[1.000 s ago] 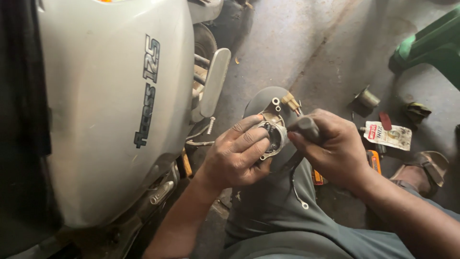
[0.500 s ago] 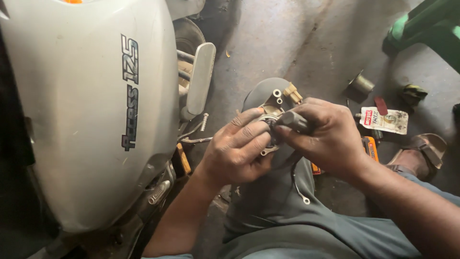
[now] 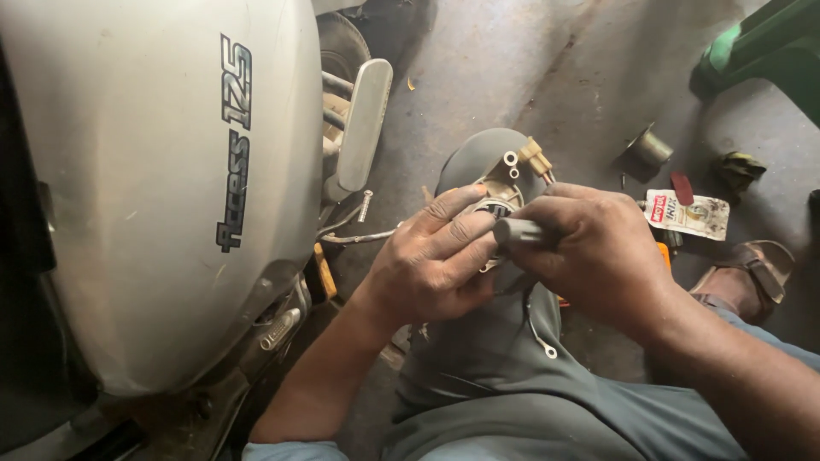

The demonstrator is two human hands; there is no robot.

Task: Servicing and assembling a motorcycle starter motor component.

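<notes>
Left hand (image 3: pixel 431 273): fingers curled around a small round metal part (image 3: pixel 500 198), holding it over the person's raised knee (image 3: pixel 478 162). The fingers cover the part's lower edge.

Round metal part: disc-like, pale metal, with two small holes near its top edge and a tan plastic connector (image 3: pixel 538 158) projecting at its upper right. It sits between the two hands, resting against the knee, just right of the scooter.

Right hand (image 3: pixel 598 252): fingers closed around a grey tool handle (image 3: pixel 521 230). The handle end points left and lies across the face of the part, touching the left fingers. The tool's working tip is hidden; its kind cannot be told.

Trousers (image 3: pixel 504 384): grey-green, covering the bent leg beneath both hands.

Scooter body panel (image 3: pixel 154 188): silver, large, fills the left of the view. A flat silver footrest (image 3: pixel 363 124) stands out from its right side, with a dark tyre (image 3: pixel 342 43) behind it.

Floor (image 3: pixel 530 60): grey concrete, dusty.

Items on the floor, right of the hands, well apart from them:
- small metal cylinder (image 3: pixel 647 152), lying on its side;
- white and red sachet (image 3: pixel 688 213), flat, just beside the right hand's knuckles;
- dark crumpled rag (image 3: pixel 739 169);
- green object (image 3: pixel 764 51), top right corner, partly cut off.

Brown sandal (image 3: pixel 752 269): on a foot at the right edge, near the right forearm.
</notes>
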